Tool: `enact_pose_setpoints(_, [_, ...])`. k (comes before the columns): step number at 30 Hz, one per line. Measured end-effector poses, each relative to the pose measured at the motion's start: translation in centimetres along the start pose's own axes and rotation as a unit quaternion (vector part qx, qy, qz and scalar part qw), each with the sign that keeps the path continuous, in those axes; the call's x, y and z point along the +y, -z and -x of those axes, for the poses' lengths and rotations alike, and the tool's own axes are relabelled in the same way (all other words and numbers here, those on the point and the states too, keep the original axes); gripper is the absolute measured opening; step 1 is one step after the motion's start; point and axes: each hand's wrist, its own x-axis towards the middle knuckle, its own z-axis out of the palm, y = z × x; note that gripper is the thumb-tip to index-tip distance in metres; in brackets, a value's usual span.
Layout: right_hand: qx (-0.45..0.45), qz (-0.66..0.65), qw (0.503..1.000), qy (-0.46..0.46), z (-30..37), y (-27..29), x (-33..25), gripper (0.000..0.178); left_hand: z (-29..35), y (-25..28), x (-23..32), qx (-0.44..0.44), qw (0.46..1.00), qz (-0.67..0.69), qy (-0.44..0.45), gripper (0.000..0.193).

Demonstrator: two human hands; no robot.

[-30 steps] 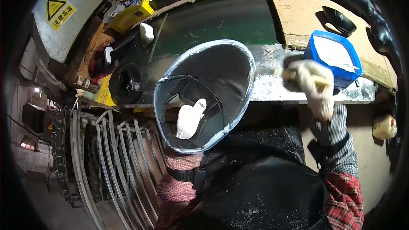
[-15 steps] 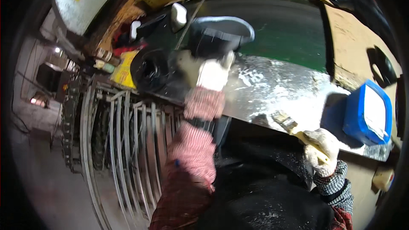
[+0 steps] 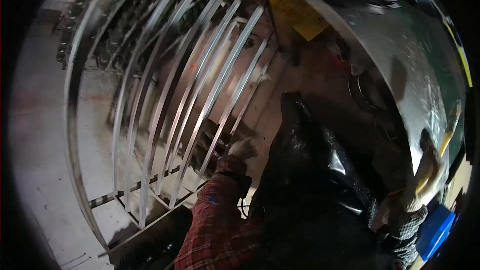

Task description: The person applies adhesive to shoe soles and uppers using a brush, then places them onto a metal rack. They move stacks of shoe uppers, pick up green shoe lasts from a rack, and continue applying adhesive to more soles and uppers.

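Observation:
My left hand [image 3: 243,149], in a pale glove below a red plaid sleeve, reaches low beside the metal rack [image 3: 165,95]. It is dim and smeared, so its fingers and anything in them cannot be made out. Dark shapes [image 3: 212,137] sit behind the rack's bars close to that hand. At the far right, my gloved right hand [image 3: 425,182] is wrapped round the yellowish handle of a brush [image 3: 449,137], which points up over the workbench [image 3: 400,65].
The curved bars of the rack fill the left side above a pale floor [image 3: 45,165]. A blue container [image 3: 437,232] stands by my right forearm. A yellow sheet [image 3: 295,10] shows beyond the rack, and a black apron [image 3: 320,180] covers my front.
The view has swung left and down, toward the rack. My left hand has left the dark curved piece on the bench and come down beside the rack. My right hand keeps the brush.

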Motion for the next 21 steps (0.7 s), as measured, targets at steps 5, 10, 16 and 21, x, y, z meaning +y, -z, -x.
enact_pose_setpoints(5, [-0.165,0.4,0.901,0.029,-5.0,-5.4,1.1,0.04,-1.4,-2.1,-12.7,0.126,0.883,-0.134,0.432,0.05])
enact_pose_setpoints(10, [-0.147,0.341,0.927,-0.054,-2.3,-2.8,4.6,0.045,-7.7,1.0,-17.4,0.243,0.838,-0.046,0.485,0.048])
enact_pose_setpoints(16, [-0.123,0.372,0.915,-0.093,-1.3,-1.9,3.8,0.037,-14.2,0.0,-20.0,0.276,0.835,0.058,0.473,0.046])
enact_pose_setpoints(21, [-0.168,0.444,0.876,-0.082,-1.9,-1.4,3.4,0.036,-14.9,-1.5,-18.9,0.35,0.799,0.286,0.397,0.046])
